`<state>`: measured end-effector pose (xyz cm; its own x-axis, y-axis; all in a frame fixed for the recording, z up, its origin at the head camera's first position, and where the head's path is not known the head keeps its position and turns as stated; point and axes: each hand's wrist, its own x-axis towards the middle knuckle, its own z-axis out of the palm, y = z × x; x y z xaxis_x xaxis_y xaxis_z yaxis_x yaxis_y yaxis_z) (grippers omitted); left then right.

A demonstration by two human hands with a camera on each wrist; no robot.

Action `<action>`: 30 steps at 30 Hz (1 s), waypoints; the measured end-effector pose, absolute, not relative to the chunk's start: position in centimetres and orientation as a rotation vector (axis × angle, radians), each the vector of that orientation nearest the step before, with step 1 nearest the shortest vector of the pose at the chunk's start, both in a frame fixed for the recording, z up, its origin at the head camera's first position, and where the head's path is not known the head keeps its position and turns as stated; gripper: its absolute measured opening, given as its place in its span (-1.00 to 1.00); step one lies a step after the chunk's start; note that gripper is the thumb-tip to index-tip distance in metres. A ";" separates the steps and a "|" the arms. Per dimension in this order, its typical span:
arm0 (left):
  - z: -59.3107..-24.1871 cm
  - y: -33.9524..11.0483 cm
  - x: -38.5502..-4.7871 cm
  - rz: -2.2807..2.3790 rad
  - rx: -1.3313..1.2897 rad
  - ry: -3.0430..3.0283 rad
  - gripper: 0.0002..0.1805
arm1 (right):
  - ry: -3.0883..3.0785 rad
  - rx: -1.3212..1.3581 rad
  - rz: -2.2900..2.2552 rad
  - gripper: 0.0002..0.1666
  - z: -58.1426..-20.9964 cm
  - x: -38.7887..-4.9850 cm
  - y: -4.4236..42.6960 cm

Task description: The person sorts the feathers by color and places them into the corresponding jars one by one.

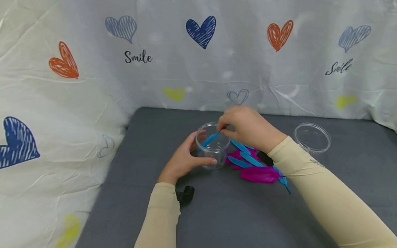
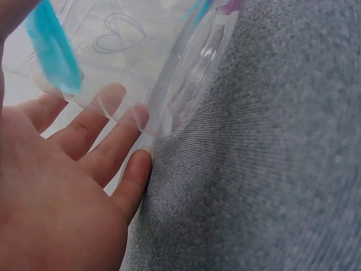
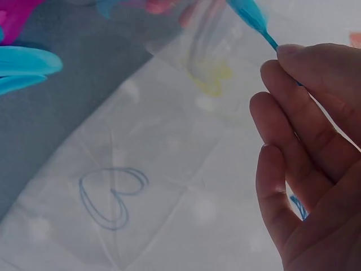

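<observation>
A clear plastic jar (image 1: 215, 153) stands on the grey cloth in the head view. My left hand (image 1: 185, 158) holds it from the left, thumb in front and fingers around the side. In the left wrist view the fingertips touch the jar's clear wall (image 2: 163, 90). Above the jar's mouth, my right hand (image 1: 246, 128) pinches a blue feather (image 1: 209, 140) by its quill, between thumb and index finger. The feather's vane (image 2: 55, 51) slants down inside the jar. Beside the jar lies a loose pile of blue and magenta feathers (image 1: 259, 175), partly hidden behind the right wrist.
A round clear lid (image 1: 312, 138) lies on the grey cloth (image 1: 241, 226) to the right of the right forearm. Behind and to the left hangs a white curtain (image 1: 172, 61) printed with hearts. A black wrist camera (image 1: 186, 195) sits under the left wrist.
</observation>
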<state>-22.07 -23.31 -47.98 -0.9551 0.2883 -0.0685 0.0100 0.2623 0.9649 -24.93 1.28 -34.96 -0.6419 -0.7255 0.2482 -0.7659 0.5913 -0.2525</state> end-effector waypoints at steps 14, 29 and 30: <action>-48.1 -23.4 -21.9 1.766 0.322 2.306 0.17 | -2.724 1.225 0.542 -0.88 -36.5 -24.9 1.2; -48.4 -23.8 -22.0 1.749 0.315 2.352 0.18 | -2.889 0.800 0.551 -0.91 -41.4 -25.2 6.6; -48.4 -23.7 -22.0 1.747 0.320 2.350 0.18 | -2.892 0.788 0.531 -0.92 -41.9 -25.2 7.0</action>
<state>-22.04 -23.72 -48.41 -0.9575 0.2869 -0.0278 0.0560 0.2799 0.9584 -25.22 6.95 -41.89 -0.8616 -0.4736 0.1825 -0.5076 0.8056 -0.3056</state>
